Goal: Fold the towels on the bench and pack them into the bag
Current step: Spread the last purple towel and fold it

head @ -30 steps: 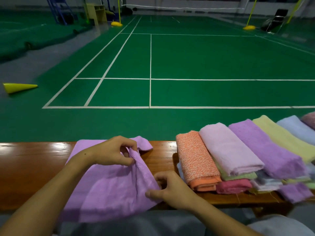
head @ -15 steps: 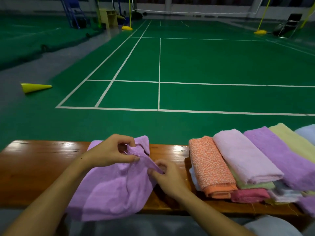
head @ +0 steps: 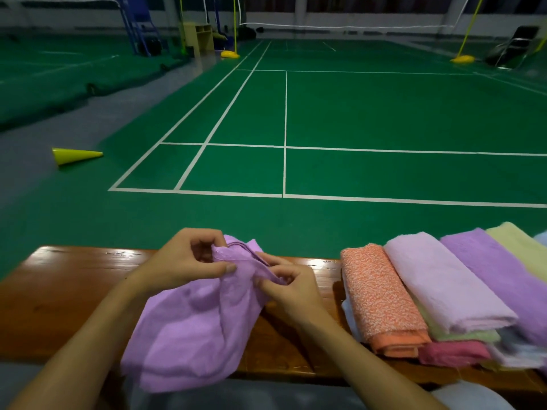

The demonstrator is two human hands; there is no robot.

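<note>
the purple towel (head: 189,318) lies crumpled on the wooden bench (head: 59,294), its near edge hanging over the bench's near side towards the person's lap. the left hand (head: 186,261) has its thumb and fingers curled in a pinch on the towel's far edge, and the right hand (head: 293,288) pinches the same edge just to the right, so both hands sit close together at the far top of the cloth. this looks like the hunt for two corners before the first fold. to do it well, each hand should slide outwards along the hem until it holds a true corner, then lift and shake the cloth flat, since folding it while bunched would leave a lumpy bundle. the stack of folded towels (head: 429,294) sits on the right of the bench, near the right hand but not touching it; the fold should match their width. no bag is in view, so where packing happens cannot be told.
</note>
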